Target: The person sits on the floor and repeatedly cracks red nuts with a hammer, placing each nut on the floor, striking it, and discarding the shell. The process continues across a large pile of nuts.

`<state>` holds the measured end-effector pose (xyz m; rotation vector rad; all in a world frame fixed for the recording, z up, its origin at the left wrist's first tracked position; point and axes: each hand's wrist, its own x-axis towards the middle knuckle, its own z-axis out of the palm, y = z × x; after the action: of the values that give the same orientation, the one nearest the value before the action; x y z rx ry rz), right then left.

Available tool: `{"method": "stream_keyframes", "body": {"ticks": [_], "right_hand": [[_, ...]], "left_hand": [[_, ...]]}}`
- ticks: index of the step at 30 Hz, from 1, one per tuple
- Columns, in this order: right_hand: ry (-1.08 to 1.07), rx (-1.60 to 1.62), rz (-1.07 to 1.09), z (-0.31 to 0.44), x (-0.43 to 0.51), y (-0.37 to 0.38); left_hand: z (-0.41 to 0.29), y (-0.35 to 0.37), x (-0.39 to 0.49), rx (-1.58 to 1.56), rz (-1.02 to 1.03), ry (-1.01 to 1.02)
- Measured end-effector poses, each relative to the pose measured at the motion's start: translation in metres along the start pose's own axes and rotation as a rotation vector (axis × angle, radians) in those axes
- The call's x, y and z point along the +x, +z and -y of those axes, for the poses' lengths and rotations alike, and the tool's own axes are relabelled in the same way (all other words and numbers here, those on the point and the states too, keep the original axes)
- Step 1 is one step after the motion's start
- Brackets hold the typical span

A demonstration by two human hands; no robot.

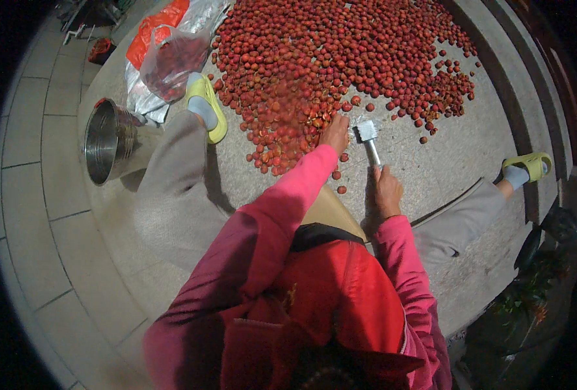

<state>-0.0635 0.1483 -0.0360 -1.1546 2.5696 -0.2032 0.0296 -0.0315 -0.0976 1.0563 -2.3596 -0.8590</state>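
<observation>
My right hand (389,191) grips the handle of a metal meat mallet (367,131), its silvery square head close to the concrete floor and pointing away from me. To the left of the mallet, my left hand (335,134) reaches to the edge of a pile of split red fruits (281,126), with its fingers bent downward. Whether a fruit is between those fingers is hidden. One small round red fruit (355,100) lies just beyond my left fingertips. A few loose fruits (341,189) rest on the floor behind that hand.
A wide spread of whole red fruits, apparently hawthorn (366,44), covers the floor ahead. Left stands a tilted steel bucket (105,144); beyond it are a clear plastic bag of fruits (171,63) and an orange-red bag (154,31). Concrete steps (505,68) rise at the right.
</observation>
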Motion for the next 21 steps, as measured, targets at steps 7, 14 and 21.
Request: {"method": "stream_keyframes", "body": {"ticks": [7,14,21], "right_hand": [[0.149,0.995,-0.099,-0.036,-0.004,0.012],[0.436,1.190,0.080,-0.043,-0.028,0.018],[0.213,0.797,-0.019,-0.035,-0.014,0.039]], "left_hand": [[-0.021,0.012,0.018,-0.292,-0.093,-0.152],[-0.048,0.041,0.030,0.115,0.017,0.218],[-0.020,0.030,0.012,0.162,0.011,0.187]]}}
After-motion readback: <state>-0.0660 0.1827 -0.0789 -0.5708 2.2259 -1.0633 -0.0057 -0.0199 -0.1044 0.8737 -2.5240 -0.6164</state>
